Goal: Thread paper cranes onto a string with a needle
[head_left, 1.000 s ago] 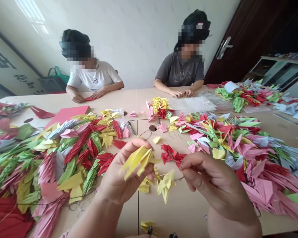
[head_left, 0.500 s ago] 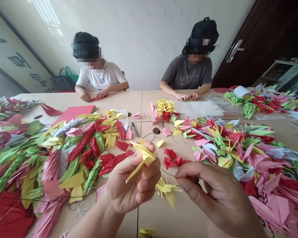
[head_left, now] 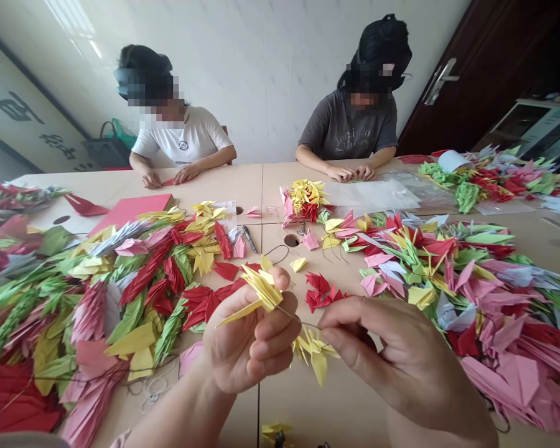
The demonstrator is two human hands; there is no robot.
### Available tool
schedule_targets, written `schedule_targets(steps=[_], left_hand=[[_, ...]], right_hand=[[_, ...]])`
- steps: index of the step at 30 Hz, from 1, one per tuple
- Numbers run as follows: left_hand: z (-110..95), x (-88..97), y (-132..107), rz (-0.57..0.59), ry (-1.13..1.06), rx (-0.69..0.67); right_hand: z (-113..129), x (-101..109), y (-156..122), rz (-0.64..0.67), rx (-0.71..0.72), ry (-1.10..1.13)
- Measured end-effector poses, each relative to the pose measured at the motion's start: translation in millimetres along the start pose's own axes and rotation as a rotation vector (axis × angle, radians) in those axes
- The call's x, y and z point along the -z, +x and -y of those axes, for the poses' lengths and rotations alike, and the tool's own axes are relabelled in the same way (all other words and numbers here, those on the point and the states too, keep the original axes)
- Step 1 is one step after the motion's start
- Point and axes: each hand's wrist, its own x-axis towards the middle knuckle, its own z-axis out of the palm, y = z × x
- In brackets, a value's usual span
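My left hand (head_left: 249, 339) pinches a yellow folded paper crane (head_left: 262, 287) between thumb and fingers, in the middle of the view. A thin dark cord (head_left: 295, 316) runs from the crane to my right hand (head_left: 378, 354), whose thumb and forefinger are closed on it. Below and between the hands hang more yellow paper cranes (head_left: 316, 356), partly hidden by my left fingers. On the table beyond my hands lie red folded papers (head_left: 321, 291) and a single small yellow one (head_left: 298, 265).
Heaps of coloured paper cranes cover the left (head_left: 93, 305) and right (head_left: 490, 311) of the table (head_left: 317, 417). A red paper stack (head_left: 133, 211) and a pen (head_left: 249, 239) lie farther back. Two people, one in a white shirt (head_left: 186, 134), one in grey (head_left: 354, 127), sit opposite.
My left hand has turned the crane so its folded layers show more. My right hand has shifted slightly left, closer to it, still on the cord. The whole view has tilted a little.
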Motion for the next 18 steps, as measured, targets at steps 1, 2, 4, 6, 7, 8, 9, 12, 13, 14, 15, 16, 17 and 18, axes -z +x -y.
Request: schedule_targets(steps=[1,2,4,6,7,8,9,12,13,14,15,16,17,18], left_hand=[[0.4,0.7,-0.2,-0.009,0.004,0.004],[0.8,1.5,-0.6,-0.017,0.009,0.008],[1.4,3.7,-1.7,-0.025,0.026,0.016],[1.8,5.9,-3.1,-0.029,0.034,0.011],[1.9,6.8,-3.6,-0.029,0.033,0.005],[1.9,7.5,-4.1,-0.031,0.031,-0.001],[2.0,8.0,-4.4,-0.032,0.030,-0.007],[2.0,8.1,-4.2,-0.043,0.048,-0.005],[2.0,7.9,-3.9,-0.048,0.055,-0.004],[2.1,7.6,-3.6,-0.051,0.058,-0.004],[2.2,7.3,-3.2,-0.055,0.056,-0.004],[2.4,6.9,-2.9,-0.054,0.050,-0.004],[2.7,6.6,-2.6,-0.047,0.041,-0.004],[3.0,6.3,-2.4,-0.037,0.033,-0.001]], right_hand=[[0.0,-0.2,0.0,0.003,0.001,-0.001],[-0.1,-0.4,0.0,0.004,0.001,-0.003],[-0.2,-0.9,-0.1,0.005,-0.004,-0.007],[0.0,-1.2,-0.2,0.003,-0.006,-0.005],[0.3,-1.1,-0.3,0.001,-0.003,-0.001],[0.6,-0.9,-0.4,-0.001,0.001,0.002],[1.0,-0.6,-0.6,-0.002,0.002,0.003],[1.9,0.1,-0.7,0.003,-0.006,-0.006],[2.0,0.1,-0.5,0.008,-0.013,-0.011],[2.0,0.0,-0.3,0.011,-0.020,-0.016],[1.8,-0.3,0.0,0.014,-0.024,-0.018],[1.7,-0.7,0.4,0.014,-0.025,-0.017],[1.5,-1.1,0.7,0.012,-0.029,-0.016],[1.5,-1.4,0.9,0.009,-0.027,-0.012]])
